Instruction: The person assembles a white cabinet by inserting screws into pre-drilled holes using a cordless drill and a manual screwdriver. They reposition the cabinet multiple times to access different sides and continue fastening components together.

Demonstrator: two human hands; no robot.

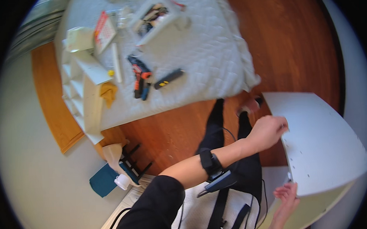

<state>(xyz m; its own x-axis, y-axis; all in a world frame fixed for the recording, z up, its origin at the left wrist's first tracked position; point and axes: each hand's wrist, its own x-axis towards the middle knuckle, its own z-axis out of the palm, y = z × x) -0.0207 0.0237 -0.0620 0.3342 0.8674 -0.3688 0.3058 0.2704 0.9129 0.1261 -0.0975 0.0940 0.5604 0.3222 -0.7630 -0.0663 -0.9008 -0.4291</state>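
My left arm, with a black strap at the wrist, reaches across to the right. Its hand [268, 132] is closed, fingertips pinched at the near edge of a large white panel [319, 137]; what they hold is too small to make out. Several small holes run along that edge. Lower down, my right hand [286, 198] has its fingers curled against the panel's corner, partly hidden, just below a small white fitting [290, 176]. Any small thing inside these fingers does not show clearly.
On the bed [197, 60] lie red-and-black pliers [141, 77], a dark utility knife [169, 78], a white bin of tools [154, 19] and a white slotted rack [82, 90]. A blue-and-white chair [108, 179] stands lower left. A dark device [219, 183] hangs near my left forearm.
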